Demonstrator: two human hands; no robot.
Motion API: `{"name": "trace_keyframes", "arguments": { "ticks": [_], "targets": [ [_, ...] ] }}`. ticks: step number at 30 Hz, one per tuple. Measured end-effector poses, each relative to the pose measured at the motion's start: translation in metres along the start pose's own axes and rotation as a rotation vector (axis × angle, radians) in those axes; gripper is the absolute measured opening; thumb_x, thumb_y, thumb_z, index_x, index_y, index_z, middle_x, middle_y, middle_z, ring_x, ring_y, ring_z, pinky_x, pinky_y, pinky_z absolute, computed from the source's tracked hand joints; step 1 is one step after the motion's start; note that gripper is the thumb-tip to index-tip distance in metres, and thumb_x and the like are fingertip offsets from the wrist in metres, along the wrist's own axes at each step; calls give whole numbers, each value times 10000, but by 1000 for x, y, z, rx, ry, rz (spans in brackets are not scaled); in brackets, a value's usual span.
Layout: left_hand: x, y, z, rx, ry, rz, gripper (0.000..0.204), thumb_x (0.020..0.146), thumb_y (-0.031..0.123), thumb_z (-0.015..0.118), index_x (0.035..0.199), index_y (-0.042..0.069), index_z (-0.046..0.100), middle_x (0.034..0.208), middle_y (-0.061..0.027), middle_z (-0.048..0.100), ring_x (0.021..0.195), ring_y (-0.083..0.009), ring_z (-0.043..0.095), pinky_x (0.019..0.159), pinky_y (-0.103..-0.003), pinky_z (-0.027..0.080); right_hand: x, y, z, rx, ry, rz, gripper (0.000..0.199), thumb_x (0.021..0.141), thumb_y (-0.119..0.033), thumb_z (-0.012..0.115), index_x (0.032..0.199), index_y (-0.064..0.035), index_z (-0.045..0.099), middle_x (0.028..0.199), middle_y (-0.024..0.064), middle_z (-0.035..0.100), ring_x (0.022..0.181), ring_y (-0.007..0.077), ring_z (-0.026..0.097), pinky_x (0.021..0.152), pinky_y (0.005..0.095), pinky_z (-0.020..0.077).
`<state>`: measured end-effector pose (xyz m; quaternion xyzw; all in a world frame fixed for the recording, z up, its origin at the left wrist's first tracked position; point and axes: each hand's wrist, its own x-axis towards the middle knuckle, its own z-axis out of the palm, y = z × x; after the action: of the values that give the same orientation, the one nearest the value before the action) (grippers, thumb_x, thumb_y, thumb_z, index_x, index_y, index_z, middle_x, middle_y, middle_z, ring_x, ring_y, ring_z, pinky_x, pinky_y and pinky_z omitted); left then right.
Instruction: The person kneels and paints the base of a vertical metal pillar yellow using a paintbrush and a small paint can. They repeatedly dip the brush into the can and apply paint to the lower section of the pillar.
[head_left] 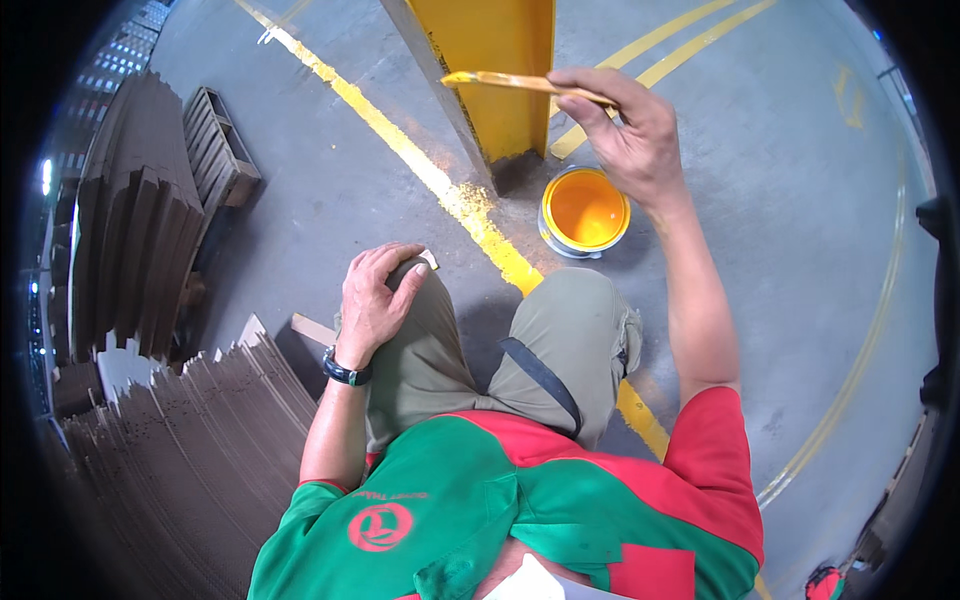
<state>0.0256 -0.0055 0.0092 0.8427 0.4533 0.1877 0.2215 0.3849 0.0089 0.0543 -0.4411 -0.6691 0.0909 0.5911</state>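
The person's right hand [640, 140] has a pinching grip on the handle of a paintbrush [515, 82], thumb against fingers near its end. The brush is held almost level, its yellow-coated bristles pointing left. They overlap the near edge of a yellow steel post [505, 40]; whether they touch it cannot be told. Below the brush, an open paint bucket [552, 238] stands upright on the grey floor [810, 250], near the foot of the post, with orange-yellow paint [585, 208] inside.

The left hand [375, 295] grips nothing; it rests on the left knee [425, 310], fingers loosely spread, a dark wristwatch [346, 372] on its wrist. A patchy yellow floor line [400, 145] runs diagonally past the post and between the knees. To the left are stacks of brown cardboard [200, 450] and a wooden pallet [220, 150].
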Motion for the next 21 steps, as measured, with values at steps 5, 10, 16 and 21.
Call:
{"name": "trace_keyframes", "arguments": {
  "ticks": [5,10,16,21],
  "targets": [
    [-2,-10,-2,-27,18,6,272,956,253,733,1164,80,755,1156,-107,760,1157,-303,684,1068,-441,470,35,-22,1,-65,76,-227,206,936,-151,794,1117,-53,769,1000,62,793,823,178,738,717,288,575],
    [0,-20,-4,-49,6,9,273,958,251,728,1171,83,753,1154,-101,759,1147,-304,684,1068,-441,469,11,-29,5,-136,248,-281,233,903,-83,811,1133,-63,776,1013,79,780,862,196,736,743,305,596],
    [-2,-26,-6,-67,23,26,280,952,248,733,1175,80,750,1138,-100,757,1126,-311,684,1058,-433,475,-46,3,32,-237,-84,-105,306,858,-48,823,1155,-82,758,967,92,755,868,253,721,749,357,599],
    [-3,-27,-7,-103,33,30,281,951,252,736,1174,82,751,1139,-105,757,1125,-311,686,1058,-436,477,-28,-2,29,-284,-234,-90,262,901,-37,798,1160,-45,760,992,98,767,865,229,710,746,345,570]
  ]
}}
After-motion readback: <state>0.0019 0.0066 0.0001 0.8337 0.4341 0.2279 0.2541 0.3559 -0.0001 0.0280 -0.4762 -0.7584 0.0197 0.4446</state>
